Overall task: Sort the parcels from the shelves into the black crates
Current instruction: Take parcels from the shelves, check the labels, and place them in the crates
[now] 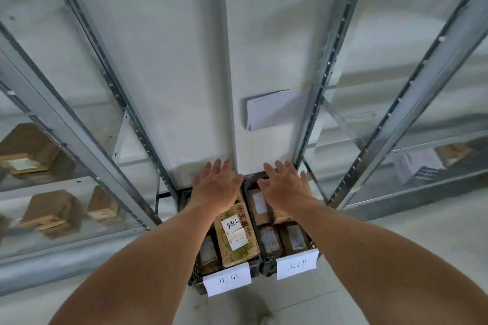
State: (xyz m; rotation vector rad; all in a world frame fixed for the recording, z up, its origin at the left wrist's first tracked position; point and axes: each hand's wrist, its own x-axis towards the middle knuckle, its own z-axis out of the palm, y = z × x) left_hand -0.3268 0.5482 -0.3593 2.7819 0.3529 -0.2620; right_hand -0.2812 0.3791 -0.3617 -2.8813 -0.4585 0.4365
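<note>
Head view: the long rectangular cardboard parcel (236, 239) lies in the left black crate (196, 281), long axis running away from the person, with left hand (215, 186) and right hand (286, 188) spread flat above, holding nothing.

Both hands (215, 185) (286, 186) hover, fingers spread, over two parcel-filled black crates (266, 265).

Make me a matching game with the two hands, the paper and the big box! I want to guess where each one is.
Things:
1. left hand
2. right hand
3. paper
4. big box

Places:
A. on the wall
B. over the right crate
C. lying in the left crate
D. over the left crate

Pairs: 1-D, 2-B, 3-A, 4-C.
</note>
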